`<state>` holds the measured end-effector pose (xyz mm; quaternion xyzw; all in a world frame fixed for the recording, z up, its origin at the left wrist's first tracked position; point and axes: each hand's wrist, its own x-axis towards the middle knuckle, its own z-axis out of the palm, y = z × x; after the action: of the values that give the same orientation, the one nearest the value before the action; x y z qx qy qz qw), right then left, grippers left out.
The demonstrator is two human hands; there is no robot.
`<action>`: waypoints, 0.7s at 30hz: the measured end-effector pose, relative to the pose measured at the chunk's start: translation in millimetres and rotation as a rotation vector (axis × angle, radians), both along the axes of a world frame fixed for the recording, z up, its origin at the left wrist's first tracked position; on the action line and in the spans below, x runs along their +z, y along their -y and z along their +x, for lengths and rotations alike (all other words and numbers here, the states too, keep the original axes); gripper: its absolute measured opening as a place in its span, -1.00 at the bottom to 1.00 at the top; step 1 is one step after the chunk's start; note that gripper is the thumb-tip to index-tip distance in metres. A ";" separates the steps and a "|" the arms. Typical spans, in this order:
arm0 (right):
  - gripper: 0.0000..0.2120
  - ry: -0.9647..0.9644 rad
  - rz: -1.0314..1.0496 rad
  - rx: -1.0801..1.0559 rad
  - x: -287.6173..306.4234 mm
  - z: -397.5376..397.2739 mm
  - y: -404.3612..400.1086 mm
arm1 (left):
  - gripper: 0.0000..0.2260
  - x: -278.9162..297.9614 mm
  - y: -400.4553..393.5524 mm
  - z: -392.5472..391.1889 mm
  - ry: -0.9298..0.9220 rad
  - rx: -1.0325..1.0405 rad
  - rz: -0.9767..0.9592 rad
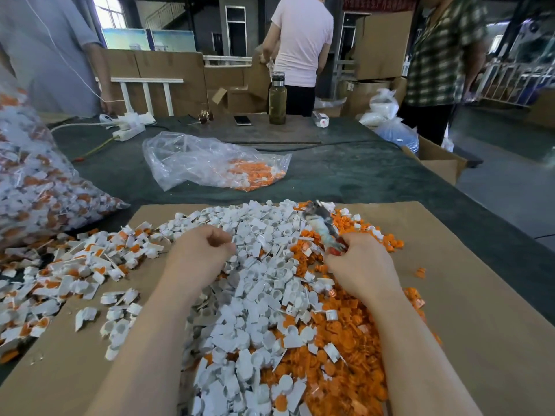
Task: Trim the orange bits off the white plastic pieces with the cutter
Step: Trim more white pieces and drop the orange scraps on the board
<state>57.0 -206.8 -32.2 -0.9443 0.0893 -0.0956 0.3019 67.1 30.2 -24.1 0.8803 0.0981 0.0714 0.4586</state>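
While curled, right hand (357, 259) round cutter (322, 225).

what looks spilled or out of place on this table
Untrimmed white-and-orange pieces have spilled off the left edge of the cardboard sheet onto the green table cover. A lone orange bit lies apart, right of the orange pile.

Bare forearms (168, 310), no sleeves
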 end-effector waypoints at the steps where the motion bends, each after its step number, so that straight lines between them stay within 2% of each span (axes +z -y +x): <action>1: -0.82 -0.009 -0.031 0.020 -0.6 0.1 -2.6 | -0.93 -1.1 0.3 1.0 -0.004 0.008 0.020; 4: -0.93 -0.025 -0.134 0.038 -3.1 0.2 -6.6 | -0.93 -4.0 -4.0 3.3 -0.004 0.039 0.028; 8: -0.94 -0.055 -0.238 0.031 -6.5 0.7 -7.0 | -0.94 -4.8 -9.1 3.9 0.005 0.050 0.055; 13: -0.91 -0.088 -0.251 0.030 -8.4 3.5 -6.2 | -0.93 -9.7 -2.7 3.8 -0.058 0.006 0.252; 18: -0.89 -0.120 -0.250 0.026 -9.4 4.9 -9.1 | -0.79 -11.5 6.8 1.3 -0.072 -0.006 0.501; 21: -0.90 -0.105 -0.269 0.018 -10.6 5.2 -12.3 | -0.82 -12.5 10.9 1.3 -0.059 -0.032 0.584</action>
<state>62.2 -194.5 -42.8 -0.9807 0.0828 -0.0546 0.1686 68.4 19.3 -36.6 0.9781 0.0730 0.0639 0.1839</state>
